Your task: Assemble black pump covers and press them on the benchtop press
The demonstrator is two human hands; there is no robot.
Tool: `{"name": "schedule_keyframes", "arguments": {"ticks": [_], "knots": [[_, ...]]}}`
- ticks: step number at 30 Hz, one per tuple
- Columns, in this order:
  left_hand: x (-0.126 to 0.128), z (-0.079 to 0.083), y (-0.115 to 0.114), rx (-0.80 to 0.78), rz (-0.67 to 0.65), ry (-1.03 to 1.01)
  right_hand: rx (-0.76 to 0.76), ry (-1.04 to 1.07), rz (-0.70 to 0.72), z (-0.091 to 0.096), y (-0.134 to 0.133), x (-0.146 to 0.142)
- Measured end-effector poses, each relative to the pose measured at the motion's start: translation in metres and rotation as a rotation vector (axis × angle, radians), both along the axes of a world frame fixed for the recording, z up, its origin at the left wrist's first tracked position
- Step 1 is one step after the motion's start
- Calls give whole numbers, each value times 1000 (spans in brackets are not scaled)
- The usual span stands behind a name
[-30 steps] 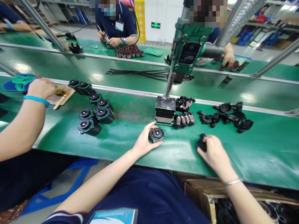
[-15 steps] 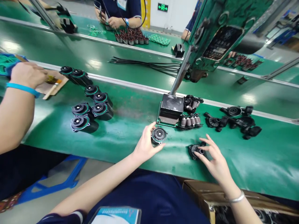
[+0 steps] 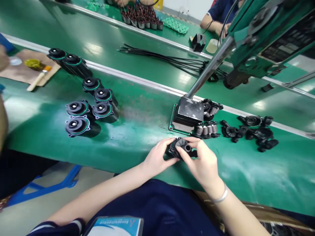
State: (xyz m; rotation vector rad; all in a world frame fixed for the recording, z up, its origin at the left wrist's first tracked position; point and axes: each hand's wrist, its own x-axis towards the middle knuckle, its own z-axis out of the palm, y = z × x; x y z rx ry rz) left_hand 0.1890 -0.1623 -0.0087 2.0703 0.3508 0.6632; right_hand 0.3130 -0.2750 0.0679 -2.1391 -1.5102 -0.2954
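Note:
My left hand [image 3: 158, 156] is wrapped round the side of a black motor housing, which is mostly hidden by the fingers and by the part on top. On its top face lies a black pump cover [image 3: 180, 143] with a round pipe stub, held by my right hand [image 3: 200, 160] between thumb and fingers. Whether the cover is fully seated I cannot tell. Just behind my hands stands the press fixture's dark metal block [image 3: 189, 109]. To the left, several black motor housings [image 3: 78, 126] with green sealing rings stand upright on the green bench.
More pump covers [image 3: 261, 132] lie at the right, and grey rollers [image 3: 206, 130] beside the block. A green press [image 3: 261, 39] overhangs the bench. Black cables [image 3: 162, 59] lie beyond the rail. At the left are a brush [image 3: 39, 78] and a co-worker's arm [image 3: 3, 121].
My right hand has picked the pump cover up off the bench and brought it left onto the motor housing. My left hand has closed round the housing. The view has shifted.

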Motion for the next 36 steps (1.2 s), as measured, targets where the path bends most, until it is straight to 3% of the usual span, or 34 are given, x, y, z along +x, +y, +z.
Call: {"name": "schedule_keyframes", "arguments": {"ticks": [9, 24, 32, 34, 36], "knots": [[0, 1, 3, -44, -42, -12, -62, -30, 122, 3, 1, 5], [0, 3, 3, -45, -61, -22, -84, 9, 91, -1, 2, 7], [1, 1, 9, 118, -153, -41, -39, 55, 78, -15, 0, 1], [1, 7, 12, 144, -153, -50, -50, 67, 106, -9, -2, 6], [5, 22, 19, 162, -140, -88, -35, 57, 150, 13, -5, 20]]}}
